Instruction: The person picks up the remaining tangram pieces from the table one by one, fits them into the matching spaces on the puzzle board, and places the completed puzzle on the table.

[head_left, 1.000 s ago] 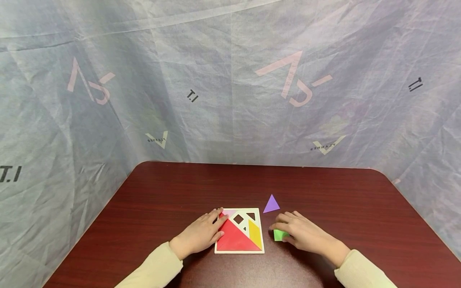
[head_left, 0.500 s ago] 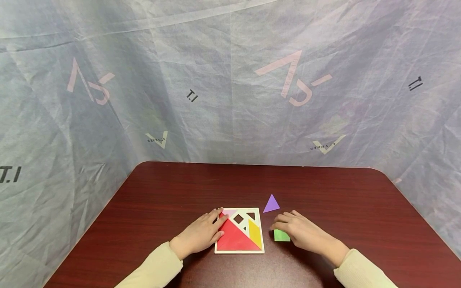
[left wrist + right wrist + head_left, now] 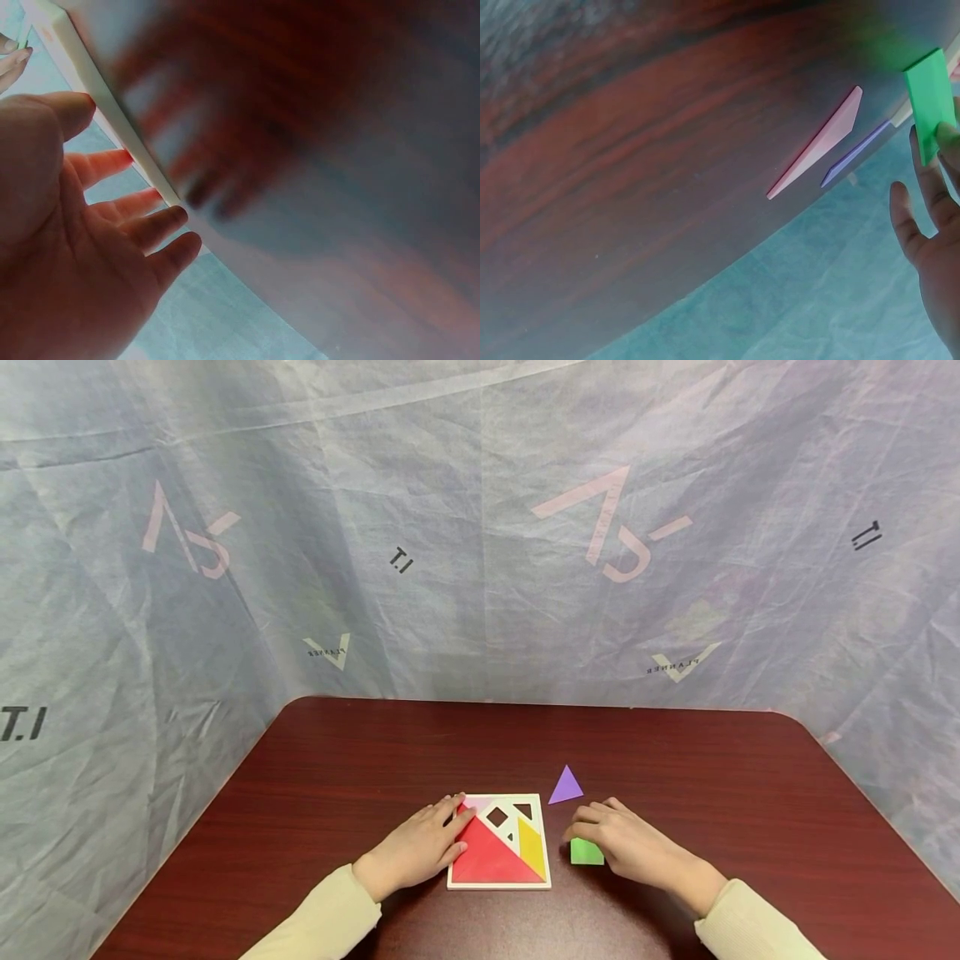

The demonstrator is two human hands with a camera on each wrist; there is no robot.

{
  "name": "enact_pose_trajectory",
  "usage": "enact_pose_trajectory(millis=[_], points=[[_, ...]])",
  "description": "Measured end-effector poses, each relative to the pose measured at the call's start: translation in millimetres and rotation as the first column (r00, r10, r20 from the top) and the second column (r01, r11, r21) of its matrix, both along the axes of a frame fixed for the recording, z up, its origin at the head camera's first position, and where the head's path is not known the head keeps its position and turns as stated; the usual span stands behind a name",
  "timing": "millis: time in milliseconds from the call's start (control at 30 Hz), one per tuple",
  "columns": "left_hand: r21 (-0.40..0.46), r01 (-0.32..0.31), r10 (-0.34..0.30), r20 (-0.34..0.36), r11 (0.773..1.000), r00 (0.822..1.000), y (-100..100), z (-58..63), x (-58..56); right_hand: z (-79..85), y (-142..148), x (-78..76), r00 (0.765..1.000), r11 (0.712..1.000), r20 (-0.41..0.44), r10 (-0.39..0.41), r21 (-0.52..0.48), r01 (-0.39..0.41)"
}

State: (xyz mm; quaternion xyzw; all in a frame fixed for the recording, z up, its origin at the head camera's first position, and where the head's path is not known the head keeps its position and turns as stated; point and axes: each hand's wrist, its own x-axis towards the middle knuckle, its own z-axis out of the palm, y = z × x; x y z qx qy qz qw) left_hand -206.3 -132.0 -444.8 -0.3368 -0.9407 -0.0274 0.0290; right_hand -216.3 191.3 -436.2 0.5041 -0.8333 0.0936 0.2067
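In the head view a white-framed tangram board [image 3: 498, 886] lies on the table, with large red, yellow and pink pieces in it and several openings showing dark. My left hand [image 3: 417, 850] rests on its left edge, fingers extended; the left wrist view shows the fingertips against the board's side [image 3: 124, 127]. Just right of the board, my right hand [image 3: 633, 845] pinches a green tangram piece [image 3: 587, 852]. In the right wrist view, thumb and fingers hold this green piece [image 3: 930, 97] tilted up. Part of it is hidden by the hand in the head view.
A purple triangle [image 3: 566, 786] lies beyond the right hand, near the board's upper right corner. The right wrist view shows a pink triangle [image 3: 821, 142] on the table, hidden in the head view. A grey cloth [image 3: 480, 568] hangs behind the table.
The green piece has turned slightly in my right hand and its face shows more squarely; the thumb has gone from view behind it. The left hand and board have stayed put.
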Motion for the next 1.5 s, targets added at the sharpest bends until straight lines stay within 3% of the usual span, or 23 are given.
enact_pose_trajectory(millis=[733,1500], points=[[-0.003,0.01,-0.01,-0.031,1.0,0.999,-1,-4.3,-0.3,3.0,-4,-0.5,1.0,1.0,0.011,0.002,-0.013,-0.002],[-0.008,0.001,-0.001,-0.015,1.0,1.0,0,-2.8,-0.4,10.1,-19,-10.9,1.0,0.998,-0.005,0.008,-0.056,-0.008]])
